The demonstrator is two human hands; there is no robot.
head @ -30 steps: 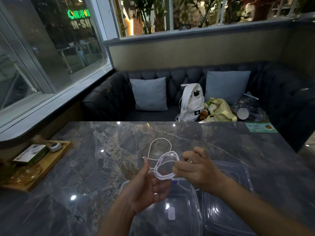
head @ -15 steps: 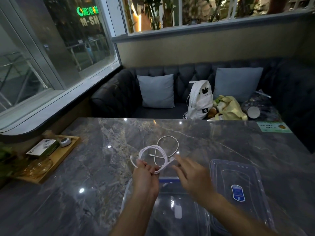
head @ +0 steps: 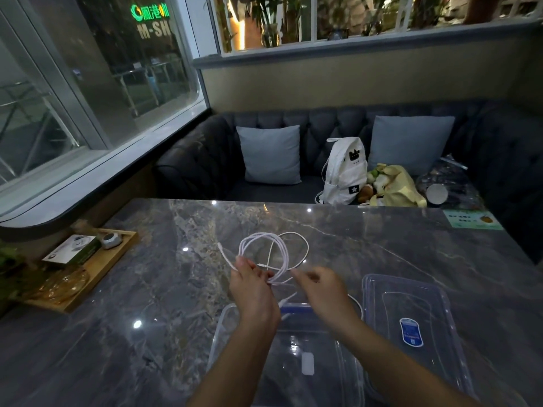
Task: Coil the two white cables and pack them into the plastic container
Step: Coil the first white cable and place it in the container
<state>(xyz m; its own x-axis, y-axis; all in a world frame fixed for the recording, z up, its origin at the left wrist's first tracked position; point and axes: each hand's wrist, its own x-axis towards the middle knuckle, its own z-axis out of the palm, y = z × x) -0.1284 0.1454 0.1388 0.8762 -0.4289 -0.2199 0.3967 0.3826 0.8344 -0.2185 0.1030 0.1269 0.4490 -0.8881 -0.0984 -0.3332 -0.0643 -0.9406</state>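
Observation:
My left hand point(head: 252, 289) grips a coiled white cable point(head: 264, 245), holding the loops upright above the marble table point(head: 147, 289). A loose tail of it runs from the coil toward my right hand point(head: 320, 289), whose fingers are blurred next to the tail; whether they pinch it I cannot tell. A second white cable point(head: 302, 245) lies looped on the table just behind the coil. Below my forearms stands the clear plastic container point(head: 223, 327) with a blue edge at its far rim, and a cable end hangs over that rim. Its clear lid point(head: 411, 304) lies to the right.
A wooden tray point(head: 97, 268) with a small box and a glass dish sits at the table's left edge. Across the table stands a dark sofa with two grey cushions, a white backpack point(head: 346, 171) and a yellow bag. A green card point(head: 473, 220) lies at the far right corner.
The coil passed from my right hand into my left hand and was lifted to the left. My right hand let go and now hovers beside the cable's tail. The view shifted down and left.

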